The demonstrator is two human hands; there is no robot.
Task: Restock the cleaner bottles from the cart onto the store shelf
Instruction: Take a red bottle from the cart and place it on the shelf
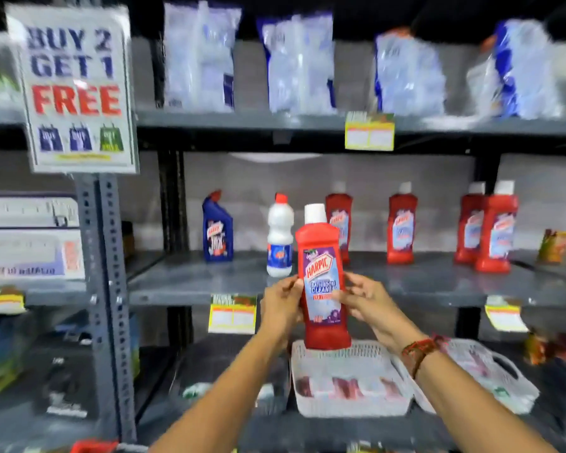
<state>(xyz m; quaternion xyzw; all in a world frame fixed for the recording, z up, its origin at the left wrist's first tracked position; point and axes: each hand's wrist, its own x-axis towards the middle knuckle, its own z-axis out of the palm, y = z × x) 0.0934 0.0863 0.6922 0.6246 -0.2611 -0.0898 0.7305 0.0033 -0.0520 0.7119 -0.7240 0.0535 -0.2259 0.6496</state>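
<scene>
I hold a red cleaner bottle (322,276) with a white cap upright in front of the middle shelf (190,282). My left hand (281,305) grips its left side and my right hand (363,300) grips its right side over the label. On the shelf behind stand several more red cleaner bottles (402,223), spaced along the back and right. A blue bottle (217,227) and a white bottle with a red cap (280,237) stand to the left of them. The cart is out of view.
Clear plastic packs (198,57) line the top shelf. A "Buy 2 Get 1 Free" sign (74,89) hangs on the grey upright (105,289) at left. Two white baskets (350,377) sit on the lower shelf under my hands. Yellow price tags (232,313) hang from shelf edges.
</scene>
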